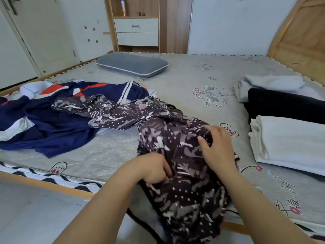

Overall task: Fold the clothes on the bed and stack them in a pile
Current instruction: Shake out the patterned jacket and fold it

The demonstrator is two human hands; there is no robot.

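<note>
A dark patterned garment (177, 194) with pale shapes and dots lies crumpled across the bed's near edge and trails left toward the middle. My left hand (154, 168) grips a fold of it near its left side, fingers curled into the cloth. My right hand (218, 148) rests on top of the garment, its thumb and fingers pinching the fabric. A navy garment (58, 120) with white and orange stripes lies unfolded at the left. At the right sit folded pieces: white (290, 143), black (284, 104) and light grey (270, 83).
The bed (193, 80) has a grey printed cover, and a grey pillow (131, 64) lies near its far side. A wooden cabinet with white drawers (137, 30) stands behind the bed. Pale floor (35, 212) shows at the lower left.
</note>
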